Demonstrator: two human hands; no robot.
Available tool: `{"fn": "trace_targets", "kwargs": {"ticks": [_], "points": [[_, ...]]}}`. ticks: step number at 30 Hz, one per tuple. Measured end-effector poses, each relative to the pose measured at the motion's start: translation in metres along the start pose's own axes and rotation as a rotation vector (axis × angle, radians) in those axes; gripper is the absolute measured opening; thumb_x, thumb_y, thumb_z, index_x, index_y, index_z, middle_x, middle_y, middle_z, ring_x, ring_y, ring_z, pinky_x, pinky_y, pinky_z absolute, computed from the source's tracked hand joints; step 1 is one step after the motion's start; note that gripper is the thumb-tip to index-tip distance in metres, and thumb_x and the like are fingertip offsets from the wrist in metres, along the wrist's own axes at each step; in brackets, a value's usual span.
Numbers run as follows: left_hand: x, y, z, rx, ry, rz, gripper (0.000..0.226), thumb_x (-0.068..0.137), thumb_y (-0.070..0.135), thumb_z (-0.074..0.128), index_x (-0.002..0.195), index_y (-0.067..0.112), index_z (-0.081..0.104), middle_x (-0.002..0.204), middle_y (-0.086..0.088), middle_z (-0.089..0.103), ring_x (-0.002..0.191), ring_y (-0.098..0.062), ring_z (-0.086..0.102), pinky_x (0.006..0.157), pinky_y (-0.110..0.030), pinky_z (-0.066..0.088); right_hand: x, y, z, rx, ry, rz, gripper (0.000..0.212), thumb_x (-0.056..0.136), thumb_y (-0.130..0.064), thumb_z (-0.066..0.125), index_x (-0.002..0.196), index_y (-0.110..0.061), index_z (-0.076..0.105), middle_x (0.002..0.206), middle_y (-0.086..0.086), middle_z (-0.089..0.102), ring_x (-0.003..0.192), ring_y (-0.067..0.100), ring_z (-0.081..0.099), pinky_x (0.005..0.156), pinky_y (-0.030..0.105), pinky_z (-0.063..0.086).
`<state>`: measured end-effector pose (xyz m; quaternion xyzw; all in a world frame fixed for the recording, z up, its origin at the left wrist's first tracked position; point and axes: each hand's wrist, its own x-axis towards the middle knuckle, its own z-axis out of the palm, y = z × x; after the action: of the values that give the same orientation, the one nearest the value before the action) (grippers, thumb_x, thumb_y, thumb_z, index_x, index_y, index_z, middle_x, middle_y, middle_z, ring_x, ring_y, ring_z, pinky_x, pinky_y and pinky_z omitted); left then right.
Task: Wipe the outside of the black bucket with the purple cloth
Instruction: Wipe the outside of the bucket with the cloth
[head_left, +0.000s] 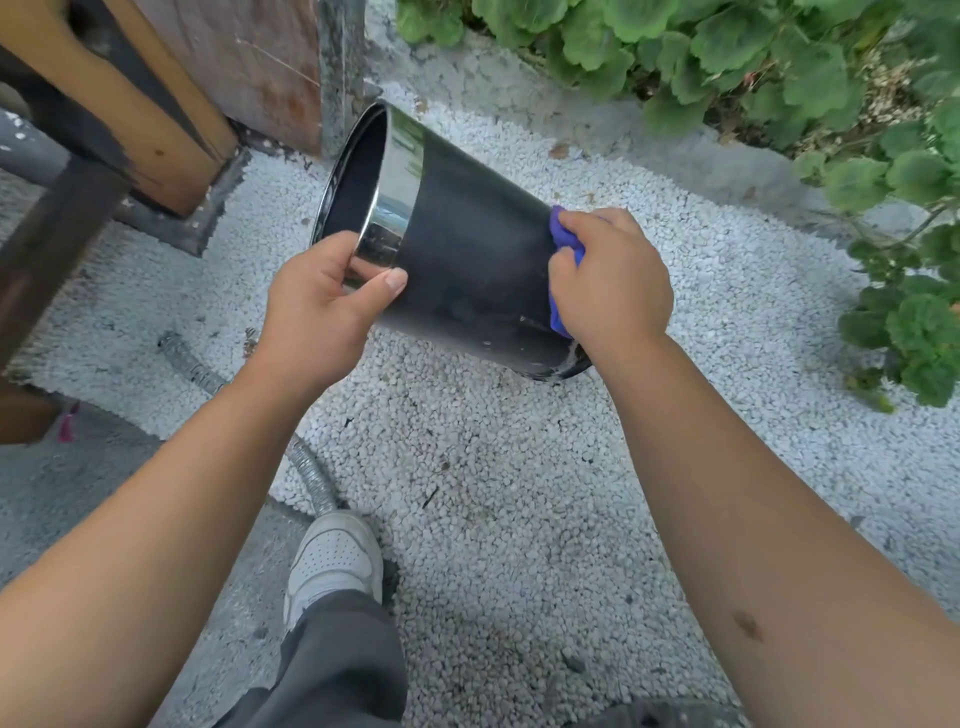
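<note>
The black bucket (467, 249) with a shiny chrome rim band is tipped on its side above the gravel, its mouth facing up-left. My left hand (324, 306) grips the chrome rim, thumb across the outside and fingers hidden inside the mouth. My right hand (610, 278) presses the purple cloth (563, 239) against the bucket's wall near its base. Most of the cloth is hidden under that hand. White scuffs show on the bucket's lower edge.
White gravel (519, 467) covers the ground. A wooden post (130, 104) and dark frame stand at the left. Green leafy plants (779, 62) line the top and right. A ribbed grey hose (306, 467) runs past my white shoe (335, 556).
</note>
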<state>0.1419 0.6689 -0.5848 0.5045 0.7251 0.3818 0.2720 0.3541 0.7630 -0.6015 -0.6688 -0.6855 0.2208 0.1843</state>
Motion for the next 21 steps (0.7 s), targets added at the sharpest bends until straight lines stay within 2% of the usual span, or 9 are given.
{"fn": "trace_targets", "kwargs": {"ticks": [2,6,8,10,11,13,17,19,21], "points": [[0.001,0.003,0.0,0.008,0.001,-0.009,0.027,0.089,0.029,0.067,0.067,0.037,0.054,0.063,0.032,0.058,0.058,0.011,0.049,0.054,-0.005,0.034,0.002,0.001,0.0,-0.009,-0.009,0.017,0.036,0.086,-0.021,0.043,0.112,-0.035,0.064,0.121,-0.015,0.055,0.098,0.024,0.056,0.074,0.036,0.05],[0.008,0.017,0.0,-0.006,-0.005,-0.033,0.026,0.091,0.022,0.069,0.069,0.023,0.054,0.066,0.016,0.054,0.057,0.006,0.047,0.057,-0.013,0.037,0.005,0.002,-0.007,0.003,-0.016,0.009,0.034,0.085,-0.02,0.044,0.106,-0.035,0.066,0.115,-0.013,0.055,0.087,0.018,0.054,0.064,0.029,0.039],[0.013,0.033,-0.007,-0.007,0.038,-0.024,0.022,0.089,0.022,0.069,0.072,0.014,0.056,0.065,0.011,0.052,0.056,0.004,0.044,0.056,-0.017,0.038,0.011,-0.004,-0.016,0.046,-0.017,-0.01,0.027,0.077,-0.019,0.041,0.083,-0.035,0.063,0.106,-0.004,0.061,0.079,0.017,0.05,0.06,0.028,0.034],[0.017,0.049,-0.019,-0.013,0.099,0.002,0.02,0.086,0.024,0.068,0.079,0.005,0.062,0.066,0.006,0.053,0.055,0.003,0.043,0.054,-0.017,0.038,0.018,-0.014,-0.024,0.119,-0.02,-0.04,0.018,0.069,-0.019,0.038,0.064,-0.032,0.049,0.088,0.001,0.061,0.074,0.02,0.051,0.058,0.031,0.037],[0.018,0.054,-0.027,-0.003,0.116,0.017,0.023,0.085,0.025,0.068,0.083,0.002,0.065,0.069,0.003,0.055,0.056,0.001,0.044,0.054,-0.018,0.038,0.02,-0.019,-0.026,0.141,-0.016,-0.064,0.019,0.07,-0.019,0.04,0.066,-0.033,0.052,0.087,-0.001,0.06,0.077,0.02,0.052,0.06,0.031,0.038],[0.019,0.057,-0.038,0.048,0.09,0.029,0.026,0.085,0.025,0.069,0.087,-0.001,0.066,0.07,-0.003,0.058,0.057,-0.002,0.045,0.053,-0.019,0.038,0.021,-0.027,-0.025,0.143,-0.029,-0.124,0.026,0.074,-0.019,0.046,0.084,-0.034,0.065,0.097,-0.004,0.062,0.087,0.018,0.054,0.068,0.03,0.04],[0.019,0.049,-0.035,0.176,0.038,-0.003,0.025,0.089,0.019,0.067,0.09,-0.005,0.063,0.075,-0.016,0.061,0.061,-0.009,0.044,0.056,-0.025,0.037,0.009,-0.026,-0.004,0.121,-0.116,-0.111,0.026,0.084,-0.023,0.047,0.1,-0.033,0.065,0.105,-0.007,0.058,0.088,0.015,0.053,0.071,0.027,0.037],[0.018,0.045,-0.032,0.256,0.095,0.058,0.02,0.087,0.021,0.067,0.097,0.004,0.067,0.081,-0.008,0.067,0.064,-0.006,0.052,0.066,-0.028,0.044,0.006,-0.02,0.003,0.207,-0.106,-0.051,0.027,0.087,-0.029,0.051,0.111,-0.033,0.063,0.112,-0.008,0.057,0.092,0.01,0.052,0.075,0.022,0.037],[0.015,0.043,-0.035,0.244,0.101,0.132,0.028,0.083,0.018,0.067,0.111,0.017,0.068,0.084,0.011,0.067,0.07,0.008,0.058,0.076,-0.017,0.047,0.007,-0.016,0.002,0.304,-0.131,-0.019,0.034,0.083,-0.032,0.057,0.117,-0.032,0.058,0.119,-0.006,0.052,0.09,0.0,0.05,0.074,0.006,0.032]]}}
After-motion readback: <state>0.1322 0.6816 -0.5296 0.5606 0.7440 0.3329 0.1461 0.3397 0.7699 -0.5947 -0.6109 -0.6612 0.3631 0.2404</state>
